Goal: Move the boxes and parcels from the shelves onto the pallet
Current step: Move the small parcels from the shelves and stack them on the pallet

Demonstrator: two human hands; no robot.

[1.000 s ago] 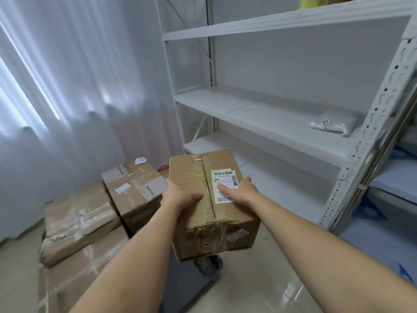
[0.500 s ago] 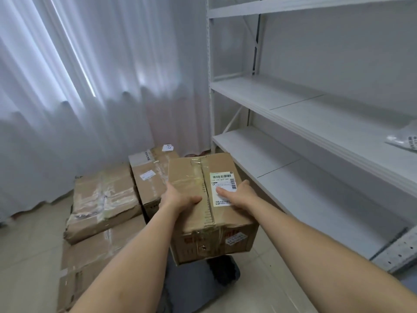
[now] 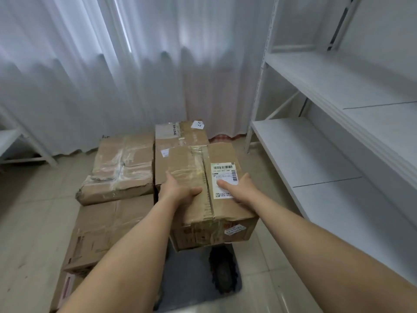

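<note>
Far left, a white metal rack frame stands on the beige tiled floor before the long white curtain. Next along, a crumpled, tape-wrapped brown cardboard box sits atop a flatter brown carton, with a tall brown box printed TP-LINK just beside them, a white slip on its top. Now the hands: the left hand grips the near left top edge of the taped brown cardboard box with the white barcode label, thumb curled over the top, fingers hidden down the side. The right hand clasps the right side, thumb lying across the label, fingers wrapped out of sight. The box is carried in the air, tilted slightly, over a dark grey platform and overlapping the TP-LINK box's near edge. To the right, open tile runs between box and white metal shelving unit, its lower boards bare.
</note>
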